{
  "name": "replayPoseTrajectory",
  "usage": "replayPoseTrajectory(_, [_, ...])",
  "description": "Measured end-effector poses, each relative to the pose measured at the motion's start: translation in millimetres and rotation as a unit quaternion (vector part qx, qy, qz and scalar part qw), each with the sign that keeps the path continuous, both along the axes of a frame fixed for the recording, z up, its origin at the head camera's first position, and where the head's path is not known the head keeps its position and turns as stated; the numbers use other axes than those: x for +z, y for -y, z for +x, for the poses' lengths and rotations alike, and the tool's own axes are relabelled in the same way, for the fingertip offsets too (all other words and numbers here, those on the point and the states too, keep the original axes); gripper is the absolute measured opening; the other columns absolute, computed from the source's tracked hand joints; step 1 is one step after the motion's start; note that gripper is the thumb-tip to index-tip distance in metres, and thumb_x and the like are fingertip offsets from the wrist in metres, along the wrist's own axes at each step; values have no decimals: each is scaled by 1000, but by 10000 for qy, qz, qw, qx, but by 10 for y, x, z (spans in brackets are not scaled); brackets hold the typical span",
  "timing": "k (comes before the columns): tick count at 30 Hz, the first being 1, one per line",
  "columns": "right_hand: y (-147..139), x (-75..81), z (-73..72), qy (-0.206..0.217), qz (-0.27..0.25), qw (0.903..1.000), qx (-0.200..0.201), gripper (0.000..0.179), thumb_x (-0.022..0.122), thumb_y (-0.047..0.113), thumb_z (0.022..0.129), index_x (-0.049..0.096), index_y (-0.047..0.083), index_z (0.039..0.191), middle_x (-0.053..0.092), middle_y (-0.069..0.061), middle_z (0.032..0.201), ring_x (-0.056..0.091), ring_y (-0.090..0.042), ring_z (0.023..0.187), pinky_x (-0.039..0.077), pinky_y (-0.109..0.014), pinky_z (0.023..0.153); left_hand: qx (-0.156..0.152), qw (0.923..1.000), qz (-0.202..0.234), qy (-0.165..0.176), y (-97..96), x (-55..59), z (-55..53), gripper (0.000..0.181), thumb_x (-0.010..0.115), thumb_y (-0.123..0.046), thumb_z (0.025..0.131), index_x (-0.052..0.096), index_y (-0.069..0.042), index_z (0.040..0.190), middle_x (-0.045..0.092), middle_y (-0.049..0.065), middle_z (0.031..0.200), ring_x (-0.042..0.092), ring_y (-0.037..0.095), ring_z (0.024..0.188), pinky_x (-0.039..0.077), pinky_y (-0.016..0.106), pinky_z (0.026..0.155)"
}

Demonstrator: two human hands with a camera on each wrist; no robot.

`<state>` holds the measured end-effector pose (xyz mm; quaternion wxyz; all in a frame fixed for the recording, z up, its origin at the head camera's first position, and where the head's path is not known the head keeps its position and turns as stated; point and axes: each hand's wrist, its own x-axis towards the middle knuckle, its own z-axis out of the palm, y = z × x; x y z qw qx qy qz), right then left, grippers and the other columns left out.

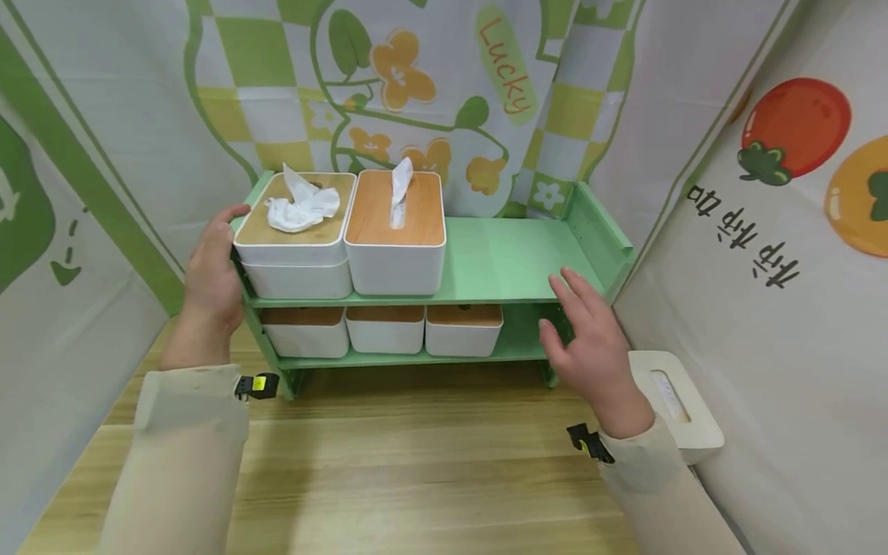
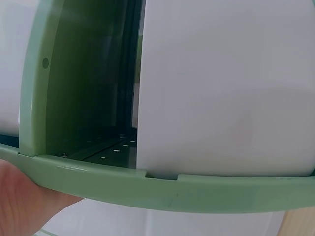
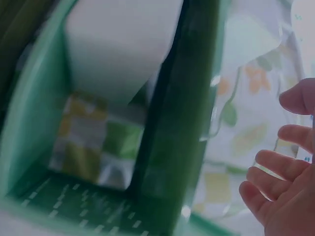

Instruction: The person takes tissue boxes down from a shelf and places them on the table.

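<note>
My left hand [image 1: 211, 281] grips the left side panel of a green two-tier shelf [image 1: 513, 254], a fingertip over its top edge. In the left wrist view, part of that hand [image 2: 29, 201] lies against the panel's outer face; most fingers are hidden. My right hand [image 1: 590, 347] hovers in front of the shelf's right end, fingers spread, holding nothing. On the top tier, at the left, stand a tissue box [image 1: 298, 274] with crumpled tissue [image 1: 301, 208] and a wood-lidded tissue box [image 1: 395, 270] with one tissue [image 1: 401, 189] sticking up.
Three wood-lidded white boxes [image 1: 385, 335] line the lower tier from the left. A white box with a slotted lid [image 1: 704, 420] sits on the floor at the right, by the printed side wall [image 1: 798, 331]. A patterned curtain [image 1: 444, 92] hangs behind the shelf, over a wood-look floor [image 1: 430, 462].
</note>
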<state>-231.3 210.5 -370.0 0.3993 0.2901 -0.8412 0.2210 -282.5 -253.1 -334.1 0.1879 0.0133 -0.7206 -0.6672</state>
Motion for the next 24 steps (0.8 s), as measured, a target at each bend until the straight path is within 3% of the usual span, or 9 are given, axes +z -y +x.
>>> replayPoseTrajectory(4, [213,149,-34,9,144,9996,233,56,65,17,88,54,-3,140,47,-25,144,43,-40,133,36,-56,104,-47,10000,9,-75,-9,-4,-19,51,25,-37,106,46,-23,150,27,-3,160,21,20,141,13,41,115])
replayPoseTrajectory(11, [556,359,-115,-34,411,9965,722,55,67,16,89,54,-4,139,47,-25,145,42,-38,134,35,-54,106,22,9999,-16,121,11,-9,-4,50,24,-39,105,45,-29,150,26,-5,160,22,20,141,14,44,115])
replayPoseTrajectory(24, [927,506,-197,51,752,9927,941,66,71,22,89,47,-6,144,43,-25,148,36,-37,139,26,-47,113,32,9999,-109,55,13,-11,-2,51,23,-38,106,45,-28,150,26,-5,160,21,21,142,13,43,116])
